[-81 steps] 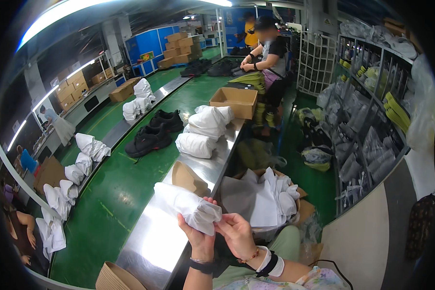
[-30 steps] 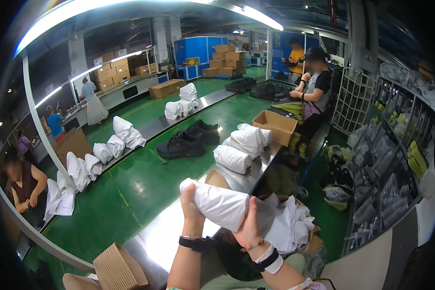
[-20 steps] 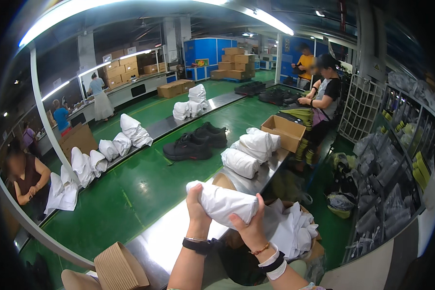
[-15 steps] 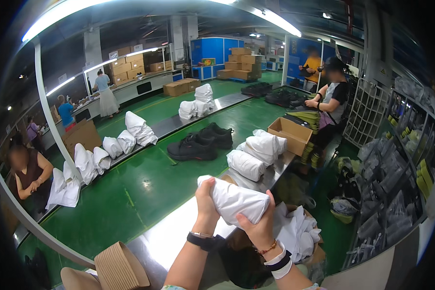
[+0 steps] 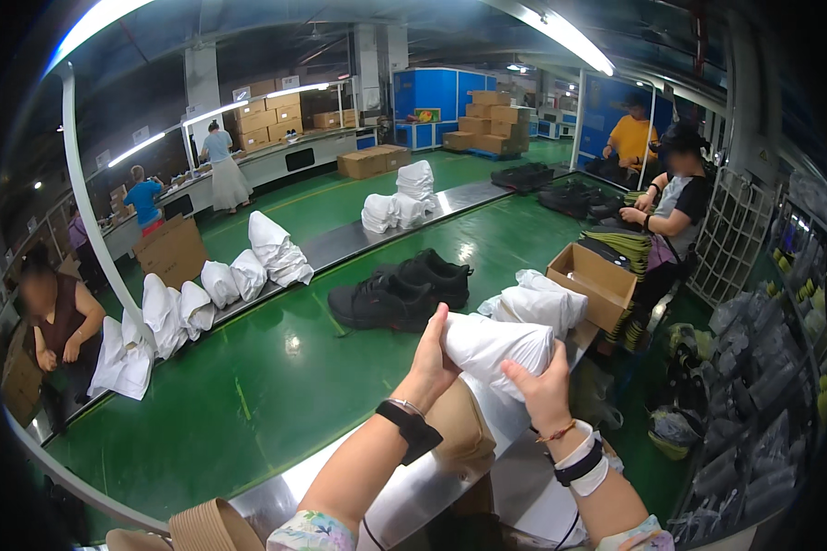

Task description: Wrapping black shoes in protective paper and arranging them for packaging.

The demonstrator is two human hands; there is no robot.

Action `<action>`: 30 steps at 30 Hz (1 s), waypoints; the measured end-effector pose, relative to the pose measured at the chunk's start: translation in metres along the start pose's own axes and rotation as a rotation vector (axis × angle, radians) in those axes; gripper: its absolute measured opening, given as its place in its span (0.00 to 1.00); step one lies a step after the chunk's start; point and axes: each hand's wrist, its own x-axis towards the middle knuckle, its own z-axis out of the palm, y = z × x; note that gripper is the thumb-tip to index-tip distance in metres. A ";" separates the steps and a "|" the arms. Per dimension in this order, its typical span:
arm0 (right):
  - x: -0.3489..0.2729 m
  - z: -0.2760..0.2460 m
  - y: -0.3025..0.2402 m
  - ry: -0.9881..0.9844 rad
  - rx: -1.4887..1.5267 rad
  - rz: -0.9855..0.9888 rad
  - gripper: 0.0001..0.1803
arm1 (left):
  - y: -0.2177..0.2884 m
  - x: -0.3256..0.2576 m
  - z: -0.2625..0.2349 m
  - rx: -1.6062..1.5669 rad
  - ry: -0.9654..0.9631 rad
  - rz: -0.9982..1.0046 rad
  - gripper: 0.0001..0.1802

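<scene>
A white paper-wrapped bundle [image 5: 501,351] is held up in front of me over the right-hand metal edge of the work table. My left hand [image 5: 432,363] grips its left end, fingers mostly behind it. My right hand [image 5: 544,381] clasps the right end, with the thumb lying along the near face. What the paper covers is hidden. Just beyond it rest more white wrapped bundles [image 5: 538,301], partly blocked by the held one. Left of these, a pair of black shoes [image 5: 381,301] stands on the green tabletop.
An open cardboard box [image 5: 597,292] sits past the bundles, near a person [image 5: 675,197] at right. White bundles [image 5: 271,246] line the far metal edge. Brown pieces [image 5: 459,422] lie near my forearms. A grey rack [image 5: 753,395] of bagged goods stands right; a white post [image 5: 92,202] rises left.
My hands have carried the bundle forward and to the right, closer to the other wrapped bundles. Both hands keep their hold. The whole view has shifted slightly.
</scene>
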 end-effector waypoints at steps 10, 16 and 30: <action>0.060 -0.025 0.003 -0.012 0.017 -0.020 0.30 | 0.035 0.149 -0.141 2.164 0.148 0.802 0.37; 0.055 -0.020 0.009 -0.088 -0.060 0.007 0.30 | 0.067 0.128 -0.172 2.591 0.136 0.762 0.07; 0.006 0.069 -0.028 -0.277 -0.181 -0.103 0.34 | 0.084 -0.082 -0.172 2.256 0.145 0.778 0.07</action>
